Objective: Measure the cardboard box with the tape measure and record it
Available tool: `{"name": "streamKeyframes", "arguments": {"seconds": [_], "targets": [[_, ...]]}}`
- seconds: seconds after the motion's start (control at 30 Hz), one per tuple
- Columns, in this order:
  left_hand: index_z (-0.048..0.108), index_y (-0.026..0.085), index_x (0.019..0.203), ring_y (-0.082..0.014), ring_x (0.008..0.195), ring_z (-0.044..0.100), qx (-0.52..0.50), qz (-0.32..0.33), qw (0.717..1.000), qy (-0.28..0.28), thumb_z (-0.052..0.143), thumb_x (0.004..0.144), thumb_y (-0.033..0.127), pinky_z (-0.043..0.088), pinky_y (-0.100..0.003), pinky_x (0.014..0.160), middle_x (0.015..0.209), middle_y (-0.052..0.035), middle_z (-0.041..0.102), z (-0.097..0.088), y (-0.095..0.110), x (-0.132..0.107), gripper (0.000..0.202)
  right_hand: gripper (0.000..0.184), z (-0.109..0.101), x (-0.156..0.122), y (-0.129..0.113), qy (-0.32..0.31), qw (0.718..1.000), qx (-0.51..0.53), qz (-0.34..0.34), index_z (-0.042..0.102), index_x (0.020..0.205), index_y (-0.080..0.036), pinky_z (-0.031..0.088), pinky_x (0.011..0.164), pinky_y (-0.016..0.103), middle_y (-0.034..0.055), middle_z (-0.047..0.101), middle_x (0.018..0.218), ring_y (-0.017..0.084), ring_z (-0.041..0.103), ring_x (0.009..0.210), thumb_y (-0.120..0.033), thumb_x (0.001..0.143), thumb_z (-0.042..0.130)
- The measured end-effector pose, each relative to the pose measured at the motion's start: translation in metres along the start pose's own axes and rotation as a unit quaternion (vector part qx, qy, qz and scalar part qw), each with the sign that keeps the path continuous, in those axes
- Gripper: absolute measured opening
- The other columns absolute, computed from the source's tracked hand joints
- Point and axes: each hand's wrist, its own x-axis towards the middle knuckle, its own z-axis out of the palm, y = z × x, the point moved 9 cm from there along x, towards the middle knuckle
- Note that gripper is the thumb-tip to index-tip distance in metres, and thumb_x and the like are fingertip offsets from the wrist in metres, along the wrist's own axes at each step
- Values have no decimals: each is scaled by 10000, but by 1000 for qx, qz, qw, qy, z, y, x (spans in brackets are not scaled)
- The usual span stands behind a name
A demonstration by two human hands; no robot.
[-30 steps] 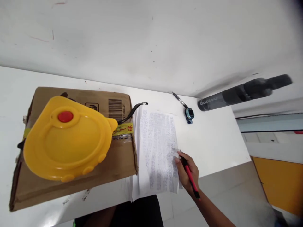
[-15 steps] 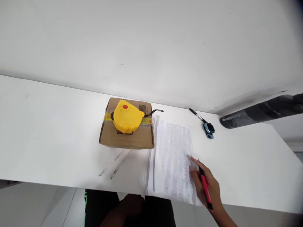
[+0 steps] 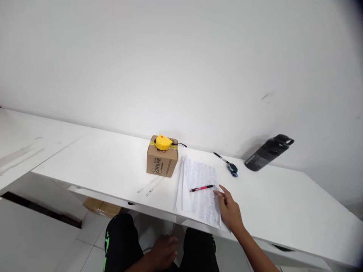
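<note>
My right hand (image 3: 229,209) rests at the right edge of a stack of written sheets (image 3: 202,206), its fingers spread and holding nothing. A red and black pen (image 3: 202,188) lies across the top sheet, its tip just left of my fingertips and apart from them. My left hand (image 3: 164,250) hangs low between my knees, below the desk edge, with its fingers loosely curled; nothing shows in it.
Left of the papers a cardboard box (image 3: 162,162) carries a yellow tape measure (image 3: 163,142) with a black strap. On the white desk (image 3: 113,162), a black pen (image 3: 220,156), a dark watch (image 3: 232,169) and a black bottle (image 3: 266,153) stand along the wall. Brown cartons (image 3: 102,207) sit under the desk.
My right hand has let go of the red and black pen, which now lies on the sheets. The view has pulled back, showing more desk and both knees.
</note>
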Motion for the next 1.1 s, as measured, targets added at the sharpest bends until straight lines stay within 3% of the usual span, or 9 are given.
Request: {"name": "streamKeyframes", "arguments": {"seconds": [0.07,0.17,0.27,0.37,0.43,0.53,0.7,0.9,1.1], "targets": [[644,287,1023,-228,937,674,8,78,980,180,376,926,351,535,-414,839,987,-53,713,-70,43,-21,292,454,-17,6,-28,56,997,-10,-46,576,1249,-191,517,672,359,101,711,1037,215,647,709,-445,927,382],[650,250,966,-201,891,656,16,153,909,386,449,919,317,518,-352,816,932,-56,711,-195,100,-53,216,414,-34,28,-121,98,978,26,-182,634,1145,-188,505,704,345,107,684,1028,201,622,733,-446,930,392],[634,230,1025,-226,1043,609,-68,11,854,515,456,927,402,474,-377,922,1076,-80,678,-318,94,-41,266,407,-4,58,-241,-25,948,65,-312,581,1254,-249,495,830,353,78,671,1087,217,626,928,-440,924,438],[543,204,1243,-274,1311,439,-183,-120,842,492,552,871,446,382,-380,1040,1387,-127,520,-377,63,12,444,565,50,78,-322,-135,918,-9,-372,511,1344,-255,421,972,449,105,564,1322,292,533,1171,-456,821,590],[524,159,1277,-315,1265,491,-199,-124,856,460,629,820,430,425,-392,990,1370,-173,532,-386,54,44,542,590,78,90,-338,-156,920,-49,-357,507,1345,-277,385,990,505,90,508,1396,314,512,1204,-429,786,621],[454,153,1352,-278,1191,565,-206,-97,869,439,560,875,438,459,-367,952,1363,-175,545,-375,43,65,566,548,92,98,-336,-120,929,-29,-348,525,1321,-275,374,993,491,80,521,1390,294,524,1195,-399,794,607],[372,175,1420,-265,1231,540,-211,-64,878,424,441,916,569,449,-361,980,1440,-162,475,-359,29,61,644,469,92,90,-327,-103,919,45,-378,563,1270,-264,348,1031,434,72,584,1323,261,516,1214,-390,819,591],[372,173,1426,-303,1286,483,-212,-64,878,424,406,935,531,377,-428,1050,1428,-162,487,-361,15,61,609,508,86,122,-305,-139,951,215,-171,531,1220,-234,491,814,372,80,663,1085,243,615,965,-526,805,552],[304,208,1459,-249,1217,549,-232,-29,879,416,423,937,442,418,-405,1009,1395,-135,530,-362,5,71,584,396,102,128,-325,-205,923,271,-181,566,1074,-242,511,622,289,38,658,981,188,621,803,-540,835,464]]}}
